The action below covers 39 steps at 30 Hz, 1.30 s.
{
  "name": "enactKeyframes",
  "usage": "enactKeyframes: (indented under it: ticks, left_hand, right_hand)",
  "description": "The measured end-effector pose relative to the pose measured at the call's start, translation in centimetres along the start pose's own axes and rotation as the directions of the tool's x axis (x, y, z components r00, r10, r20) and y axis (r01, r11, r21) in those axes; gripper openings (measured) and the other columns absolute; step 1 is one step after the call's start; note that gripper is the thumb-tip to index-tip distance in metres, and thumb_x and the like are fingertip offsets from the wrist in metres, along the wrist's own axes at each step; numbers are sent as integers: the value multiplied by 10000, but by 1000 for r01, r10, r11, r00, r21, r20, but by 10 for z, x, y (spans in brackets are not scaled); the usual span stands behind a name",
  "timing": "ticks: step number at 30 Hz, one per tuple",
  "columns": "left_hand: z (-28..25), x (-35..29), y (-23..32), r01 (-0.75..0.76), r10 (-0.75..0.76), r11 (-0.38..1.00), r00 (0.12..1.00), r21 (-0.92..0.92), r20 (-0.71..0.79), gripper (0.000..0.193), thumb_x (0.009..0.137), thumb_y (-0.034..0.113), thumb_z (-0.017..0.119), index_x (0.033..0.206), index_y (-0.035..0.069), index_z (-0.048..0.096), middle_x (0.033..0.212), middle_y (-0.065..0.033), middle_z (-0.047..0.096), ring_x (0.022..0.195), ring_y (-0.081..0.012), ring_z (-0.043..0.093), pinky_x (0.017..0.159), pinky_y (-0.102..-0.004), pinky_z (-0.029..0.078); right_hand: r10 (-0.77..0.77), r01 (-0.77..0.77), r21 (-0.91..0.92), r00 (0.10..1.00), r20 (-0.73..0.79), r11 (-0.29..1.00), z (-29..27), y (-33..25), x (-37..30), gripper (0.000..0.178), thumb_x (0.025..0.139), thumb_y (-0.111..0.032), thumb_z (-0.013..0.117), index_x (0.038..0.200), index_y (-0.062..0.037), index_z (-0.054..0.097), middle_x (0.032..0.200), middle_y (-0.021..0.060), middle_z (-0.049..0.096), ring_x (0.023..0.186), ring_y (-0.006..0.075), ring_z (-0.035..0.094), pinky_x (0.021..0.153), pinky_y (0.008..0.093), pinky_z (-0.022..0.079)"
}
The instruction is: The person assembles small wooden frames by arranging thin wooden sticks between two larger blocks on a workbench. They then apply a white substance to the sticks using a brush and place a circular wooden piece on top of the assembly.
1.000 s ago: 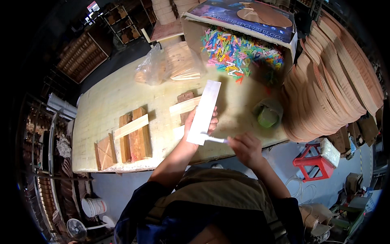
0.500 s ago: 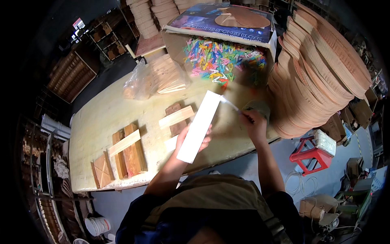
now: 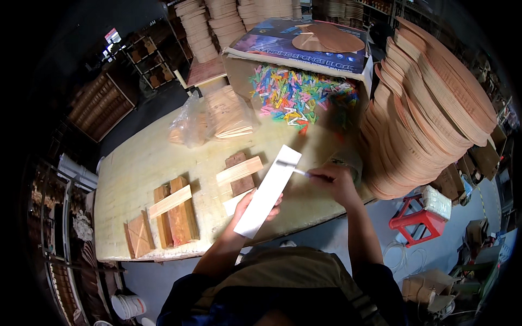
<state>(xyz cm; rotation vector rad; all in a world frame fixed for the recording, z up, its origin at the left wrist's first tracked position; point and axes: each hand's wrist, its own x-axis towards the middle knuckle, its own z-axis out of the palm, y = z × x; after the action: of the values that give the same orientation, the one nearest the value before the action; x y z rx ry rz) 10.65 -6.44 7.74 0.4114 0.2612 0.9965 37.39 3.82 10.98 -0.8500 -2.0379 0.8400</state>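
- Holds the strip (image 3: 266, 193) in the left hand (image 3: 243, 207), up above the table (image 3: 130, 174), low end near the middle of the near edge.
- Clamps the left fingers on the strip's two long sides, likely to keep it steady and leave the top face free.
- Pinches the brush (image 3: 302, 173) by its handle in the right hand (image 3: 335, 178), fingers together, with its head over the strip's far end. Cannot tell touching from just above.
- Reaches in with the brush from the right, maybe to keep the arm off the strip.
- Has the cup (image 3: 349, 156) just behind the right hand, partly hidden, perhaps for easy reach.
- Has blocks (image 3: 186, 220) by the near edge, toward the left corner, with a stick (image 3: 170, 201) across, maybe to prop it off the table.
- Keeps clips (image 3: 288, 95) in the box (image 3: 272, 41) by the far edge, maybe to stop them rolling about.
- Compared with a second ago, has the brush at the strip's far end, not its near end.
- Compared with half a second ago, has the brush over the face, not out at the corner, and the strip a bit closer to the near edge.
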Motion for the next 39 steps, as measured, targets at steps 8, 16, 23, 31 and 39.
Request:
enactKeyframes:
  ticks: [8, 16, 23, 31, 39]
  left_hand:
    - [-12, -51, 24, -197, 188, 974, 979, -111, -83, 603, 931, 407, 464, 1292, -75, 435, 1065, -137, 535, 784, -208, 473, 631, -279, 410]
    - [-83, -250, 80, -791, 715, 608, 582, -65, -388, 547, 955, 354, 508, 1367, 1, 430, 1228, -205, 563, 1041, -312, 583, 916, -409, 512]
    - [-175, -416, 136, -864, 810, 280, -21, 418, -586, 507, 986, 323, 491, 1377, 9, 411, 1348, -181, 518, 1237, -318, 510, 1072, -468, 412]
    - [-257, -444, 196, -915, 738, 145, -153, 377, -657, 447, 1040, 299, 343, 1377, 12, 403, 1333, -178, 531, 1232, -313, 513, 1067, -471, 427]
    - [-294, -429, 211, -850, 576, 80, -387, 521, -720, 304, 1040, 224, 364, 1275, 56, 460, 1266, -141, 534, 1159, -290, 542, 1012, -425, 472]
  right_hand:
    - [503, -429, 267, 782, -367, 863, 31, 28, 0, 223, 863, -177, 711, 1035, -34, 707, 740, -44, 588, 592, 35, 454, 513, 204, 351]
    - [589, -415, 529, 779, -214, 740, 75, 3, -40, 164, 931, -187, 613, 991, -45, 666, 601, -57, 474, 436, 15, 317, 404, 196, 216]
    - [477, -299, 534, 847, -233, 791, 129, -39, -17, 202, 951, -179, 590, 1057, -21, 658, 689, -23, 528, 461, 16, 356, 403, 183, 237]
    - [497, -315, 563, 844, -203, 764, 175, -77, -9, 163, 946, -178, 608, 984, -21, 616, 765, 28, 584, 504, 35, 450, 406, 167, 315]
    - [515, -304, 580, 823, -240, 756, 170, -89, -24, 202, 962, -197, 588, 1057, -21, 615, 798, 42, 605, 544, 43, 492, 408, 171, 346]
